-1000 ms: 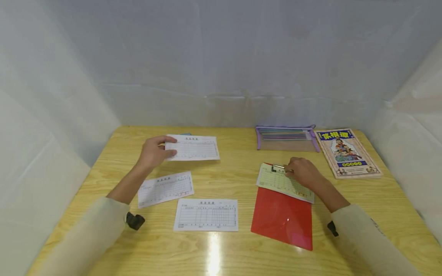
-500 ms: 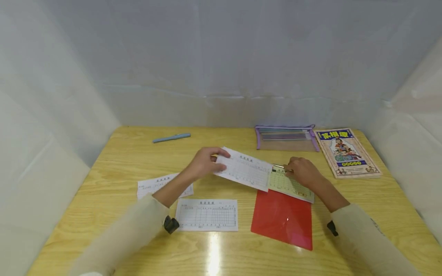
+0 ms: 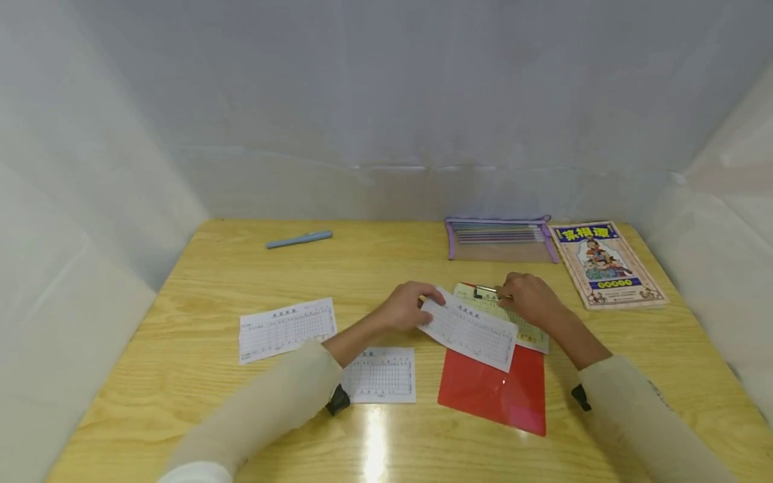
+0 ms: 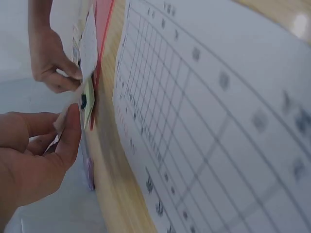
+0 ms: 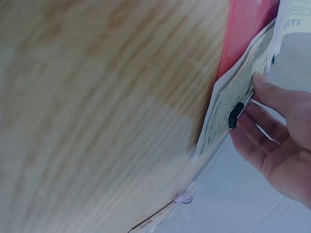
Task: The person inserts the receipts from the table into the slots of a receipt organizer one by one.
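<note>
My left hand [image 3: 410,306] pinches a white printed form [image 3: 474,330] by its upper left corner. That form hangs tilted over the red clipboard [image 3: 492,392], covering part of a yellow-green form [image 3: 531,329] that lies at the board's top. With thumb and fingers, my right hand [image 3: 527,300] grips the metal clip [image 3: 485,292] of the clipboard. In the right wrist view, the thumb presses on the clip [image 5: 235,115] and the other fingers are behind the board's top edge. Whether the clip's bar is lifted cannot be seen clearly.
Two more white forms lie on the wooden table: one at left [image 3: 286,330], one at front centre [image 3: 386,376], partly under my left sleeve. A blue pen [image 3: 298,239], a purple-edged zip pouch [image 3: 502,249] and a book [image 3: 606,265] lie along the back.
My left hand has carried the white form from the left side rightward and down, over the clipboard. The blue pen is now uncovered. My right hand stays at the clip.
</note>
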`<state>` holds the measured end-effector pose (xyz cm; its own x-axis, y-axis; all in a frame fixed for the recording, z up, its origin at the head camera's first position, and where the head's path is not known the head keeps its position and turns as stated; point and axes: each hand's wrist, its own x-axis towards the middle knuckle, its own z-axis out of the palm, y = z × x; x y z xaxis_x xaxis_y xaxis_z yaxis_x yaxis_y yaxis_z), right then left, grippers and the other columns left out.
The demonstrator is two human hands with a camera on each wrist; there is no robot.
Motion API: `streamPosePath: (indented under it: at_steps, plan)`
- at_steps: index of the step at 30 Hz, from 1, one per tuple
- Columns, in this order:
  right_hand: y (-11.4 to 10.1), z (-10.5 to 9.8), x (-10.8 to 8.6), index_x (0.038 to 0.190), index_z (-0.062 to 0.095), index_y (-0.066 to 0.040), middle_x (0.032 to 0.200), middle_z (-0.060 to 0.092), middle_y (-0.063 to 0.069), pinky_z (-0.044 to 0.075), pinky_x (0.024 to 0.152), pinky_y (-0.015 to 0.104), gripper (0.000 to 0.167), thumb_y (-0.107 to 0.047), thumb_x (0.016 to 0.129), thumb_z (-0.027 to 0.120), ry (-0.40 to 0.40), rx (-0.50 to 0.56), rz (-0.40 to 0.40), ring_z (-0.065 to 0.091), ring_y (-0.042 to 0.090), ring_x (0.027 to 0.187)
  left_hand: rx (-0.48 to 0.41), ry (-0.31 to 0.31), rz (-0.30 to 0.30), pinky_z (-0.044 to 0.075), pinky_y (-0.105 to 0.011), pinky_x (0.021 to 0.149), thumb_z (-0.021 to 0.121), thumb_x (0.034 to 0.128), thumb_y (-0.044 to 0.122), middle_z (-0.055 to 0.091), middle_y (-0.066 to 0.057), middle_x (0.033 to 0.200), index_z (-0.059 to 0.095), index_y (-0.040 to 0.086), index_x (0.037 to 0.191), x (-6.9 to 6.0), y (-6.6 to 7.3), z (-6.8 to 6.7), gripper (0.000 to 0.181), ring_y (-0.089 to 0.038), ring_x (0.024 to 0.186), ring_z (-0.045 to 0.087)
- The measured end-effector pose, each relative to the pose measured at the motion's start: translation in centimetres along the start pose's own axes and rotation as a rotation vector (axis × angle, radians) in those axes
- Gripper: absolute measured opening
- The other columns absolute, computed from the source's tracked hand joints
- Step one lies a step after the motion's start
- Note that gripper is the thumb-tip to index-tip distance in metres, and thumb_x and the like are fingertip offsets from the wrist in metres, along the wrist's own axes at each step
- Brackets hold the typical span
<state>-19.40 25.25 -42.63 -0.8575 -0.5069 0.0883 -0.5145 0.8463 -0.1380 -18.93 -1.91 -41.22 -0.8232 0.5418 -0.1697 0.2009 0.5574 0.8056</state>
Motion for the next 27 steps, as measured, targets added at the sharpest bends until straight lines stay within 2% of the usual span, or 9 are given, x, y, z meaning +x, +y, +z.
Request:
streamPosePath:
  at_steps: [3, 6, 9, 11, 17, 22, 25, 27]
  plan:
    - [0.0, 0.0, 0.0, 0.098, 0.073, 0.001, 0.083, 0.066, 0.012, 0.053, 0.063, 0.036, 0.021, -0.009, 0.079, 0.073, 0.008, 0.002, -0.003, 0.064, 0.025, 0.073, 0.004, 0.023, -0.013, 0.048, -0.022, 0.070, 0.065, 0.0818, -0.003, 0.062, -0.010, 0.119, 0.066, 0.006, 0.109, 0.3, 0.3, 0.8, 0.029, -0.016, 0.088, 0.056]
    - [-0.1, 0.0, 0.1, 0.098, 0.073, 0.001, 0.082, 0.066, 0.012, 0.053, 0.062, 0.035, 0.021, -0.008, 0.079, 0.074, 0.015, 0.002, -0.009, 0.063, 0.024, 0.072, 0.002, 0.086, -0.015, 0.046, -0.023, 0.074, 0.070, 0.0796, 0.000, 0.065, -0.010, 0.107, 0.068, 0.003, 0.102, 0.6, 0.5, 1.6, 0.022, -0.016, 0.088, 0.053]
    - [-0.1, -0.1, 0.1, 0.098, 0.073, 0.001, 0.082, 0.066, 0.012, 0.052, 0.062, 0.034, 0.021, -0.009, 0.079, 0.074, 0.011, 0.007, -0.005, 0.063, 0.023, 0.072, -0.022, 0.153, -0.021, 0.044, -0.021, 0.069, 0.074, 0.0762, 0.000, 0.066, -0.012, 0.093, 0.068, 0.000, 0.094, 0.8, 0.8, 2.3, 0.019, -0.013, 0.079, 0.051]
    - [-0.1, -0.1, 0.1, 0.097, 0.073, 0.001, 0.082, 0.066, 0.012, 0.052, 0.061, 0.033, 0.021, -0.009, 0.079, 0.074, 0.004, 0.008, 0.003, 0.062, 0.022, 0.071, -0.039, 0.175, -0.028, 0.041, -0.018, 0.063, 0.076, 0.0744, 0.001, 0.066, -0.013, 0.088, 0.069, -0.001, 0.094, 0.9, 1.0, 2.8, 0.021, -0.011, 0.073, 0.049]
    - [-0.3, -0.3, 0.2, 0.095, 0.074, -0.002, 0.080, 0.067, 0.011, 0.052, 0.062, 0.033, 0.019, -0.010, 0.078, 0.075, -0.004, -0.039, 0.000, 0.062, 0.021, 0.071, -0.049, 0.146, -0.038, 0.041, -0.014, 0.057, 0.078, 0.0697, -0.001, 0.069, -0.015, 0.094, 0.068, -0.003, 0.106, 1.3, 1.5, 4.0, 0.038, -0.009, 0.070, 0.050]
    - [-0.4, -0.4, 0.3, 0.095, 0.074, -0.002, 0.080, 0.067, 0.011, 0.052, 0.062, 0.033, 0.020, -0.010, 0.077, 0.075, -0.002, -0.051, -0.003, 0.062, 0.021, 0.070, -0.046, 0.149, -0.025, 0.042, -0.015, 0.054, 0.076, 0.0693, -0.006, 0.068, -0.016, 0.086, 0.066, -0.006, 0.107, 1.5, 1.7, 4.7, 0.039, -0.009, 0.066, 0.050]
    - [-0.4, -0.4, 0.2, 0.094, 0.074, -0.003, 0.079, 0.066, 0.011, 0.052, 0.061, 0.033, 0.019, -0.010, 0.077, 0.075, 0.001, -0.067, -0.015, 0.061, 0.021, 0.070, -0.014, 0.160, -0.022, 0.045, -0.018, 0.061, 0.078, 0.0678, -0.004, 0.068, -0.016, 0.088, 0.067, -0.006, 0.105, 1.5, 1.8, 5.1, 0.039, -0.012, 0.071, 0.052]
    - [-0.4, -0.4, 0.2, 0.094, 0.074, -0.003, 0.079, 0.066, 0.011, 0.052, 0.062, 0.034, 0.019, -0.010, 0.077, 0.076, 0.004, -0.074, -0.018, 0.062, 0.022, 0.070, 0.010, 0.168, -0.022, 0.049, -0.022, 0.072, 0.080, 0.0653, -0.002, 0.069, -0.016, 0.094, 0.067, -0.006, 0.105, 1.5, 2.0, 5.4, 0.042, -0.016, 0.081, 0.057]
